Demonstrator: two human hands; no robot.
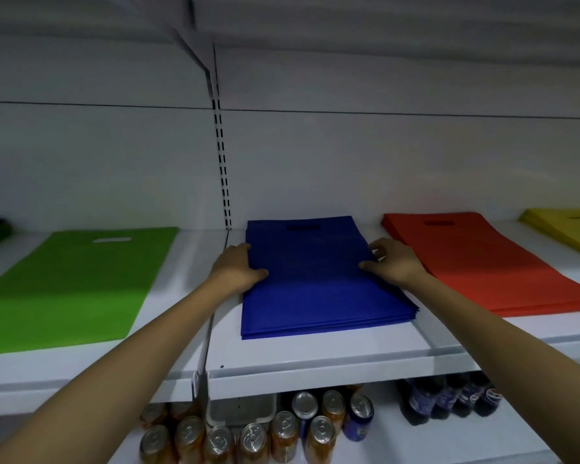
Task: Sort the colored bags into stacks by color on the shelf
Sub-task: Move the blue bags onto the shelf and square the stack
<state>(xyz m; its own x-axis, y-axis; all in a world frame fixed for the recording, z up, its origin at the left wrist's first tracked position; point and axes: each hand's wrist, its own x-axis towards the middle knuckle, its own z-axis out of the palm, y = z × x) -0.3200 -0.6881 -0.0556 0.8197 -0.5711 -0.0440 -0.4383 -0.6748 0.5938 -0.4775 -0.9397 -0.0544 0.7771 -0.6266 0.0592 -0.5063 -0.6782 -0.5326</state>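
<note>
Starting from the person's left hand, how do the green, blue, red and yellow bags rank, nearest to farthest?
1. blue stack: held by the left hand at its left edge.
2. green bags: just left of that hand.
3. red stack: right, past the right hand.
4. yellow stack: far right.

This looks like a shop; the white metal shelf (315, 361) across the middle of the frame hangs on a slotted upright (222, 162) in the back panel, as store shelving does. On it green bags (71, 286), blue bags (315, 296) and red bags (482, 262) lie flat side by side; on the level below, drink cans (255, 437) stand in rows at the bottom centre and dark soda bottles (449, 400) at the lower right.
</note>
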